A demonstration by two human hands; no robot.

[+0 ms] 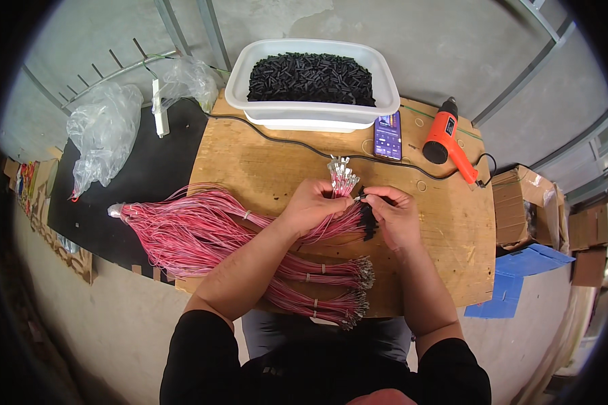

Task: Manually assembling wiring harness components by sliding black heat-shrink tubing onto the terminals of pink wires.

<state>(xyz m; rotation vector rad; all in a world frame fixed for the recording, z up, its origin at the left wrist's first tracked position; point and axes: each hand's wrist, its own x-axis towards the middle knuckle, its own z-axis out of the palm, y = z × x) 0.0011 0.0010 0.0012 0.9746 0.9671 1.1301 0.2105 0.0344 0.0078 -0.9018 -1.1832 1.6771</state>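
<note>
Pink wires (343, 181) clamped in the left hand (315, 206) jut beside the right hand (396, 213) pinching a metal tip (358, 198).

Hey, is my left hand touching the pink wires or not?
Touching: the head view shows the left hand wrapped around pink wires, their silver terminals sticking out beyond it.

You have a wooden tabletop (452, 263) before you, a black surface (132, 177) adjoining its left; bundled pink wires (179, 233) stretch across both; toward your far side sit a white tub (238, 88), a phone (388, 138) and an orange heat gun (442, 129); a black cable (300, 142) crosses the wood; a plastic bag (107, 131) rests on the black.
</note>
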